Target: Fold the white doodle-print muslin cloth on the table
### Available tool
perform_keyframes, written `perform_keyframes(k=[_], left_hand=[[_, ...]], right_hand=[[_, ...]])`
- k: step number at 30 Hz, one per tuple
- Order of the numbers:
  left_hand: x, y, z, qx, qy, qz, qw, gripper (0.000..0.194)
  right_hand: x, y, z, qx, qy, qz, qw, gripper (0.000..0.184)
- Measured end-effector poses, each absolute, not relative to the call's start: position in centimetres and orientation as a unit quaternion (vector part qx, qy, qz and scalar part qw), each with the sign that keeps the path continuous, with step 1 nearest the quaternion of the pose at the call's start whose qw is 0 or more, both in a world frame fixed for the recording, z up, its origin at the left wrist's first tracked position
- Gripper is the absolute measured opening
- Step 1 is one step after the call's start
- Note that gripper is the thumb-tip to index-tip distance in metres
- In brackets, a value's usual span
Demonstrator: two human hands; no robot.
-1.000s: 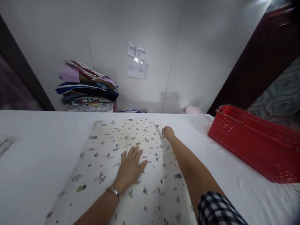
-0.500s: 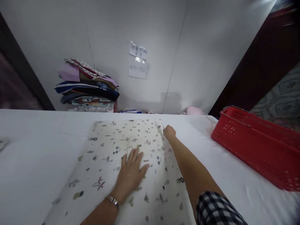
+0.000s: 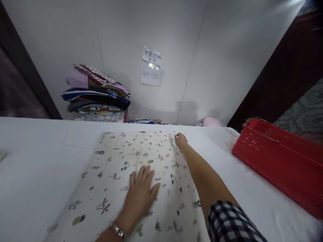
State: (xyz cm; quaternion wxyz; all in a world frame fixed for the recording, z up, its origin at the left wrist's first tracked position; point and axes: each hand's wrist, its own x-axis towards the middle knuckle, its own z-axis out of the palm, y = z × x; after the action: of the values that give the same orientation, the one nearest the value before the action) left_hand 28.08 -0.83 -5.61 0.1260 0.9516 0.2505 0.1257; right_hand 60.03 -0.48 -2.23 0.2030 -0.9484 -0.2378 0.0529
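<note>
A cream cloth (image 3: 111, 181) printed with small plants and shapes lies spread over the white table. On its middle my left hand (image 3: 141, 193) rests flat, fingers apart, a metal band at the wrist. My right hand (image 3: 181, 139) is closed on the cloth's far right corner and lifts that edge slightly, so a fold runs down the right side. The fingertips of this hand are partly hidden. The cloth's near edge lies outside the view.
To the right, a red plastic basket (image 3: 280, 161) with a metal handle stands on the white table (image 3: 219, 161). Behind the table's far edge are a stack of folded clothes (image 3: 98, 95) and a pink item (image 3: 211, 121). Paper signs (image 3: 151, 74) hang on the wall.
My right hand has moved slightly with the cloth's corner, and the raised edge shows more clearly. My left hand stays flat on the cloth. The whole view has shifted a little.
</note>
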Motion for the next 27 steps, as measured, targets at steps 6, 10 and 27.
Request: perform_keyframes(k=[6, 10, 27], left_hand=[[28.0, -0.7, -6.1, 0.952, 0.249, 0.133, 0.118, 0.055], [28.1, -0.7, -6.0, 0.952, 0.25, 0.125, 0.127, 0.054], [28.1, -0.6, -6.8, 0.948, 0.251, 0.139, 0.138, 0.053]], right_hand=[[61.1, 0.2, -2.9, -0.954, -0.205, 0.039, 0.217, 0.032], [61.5, 0.4, -3.0, -0.953, -0.211, 0.045, 0.215, 0.032], [63.6, 3.1, -3.6, -0.949, -0.188, 0.016, 0.253, 0.033]])
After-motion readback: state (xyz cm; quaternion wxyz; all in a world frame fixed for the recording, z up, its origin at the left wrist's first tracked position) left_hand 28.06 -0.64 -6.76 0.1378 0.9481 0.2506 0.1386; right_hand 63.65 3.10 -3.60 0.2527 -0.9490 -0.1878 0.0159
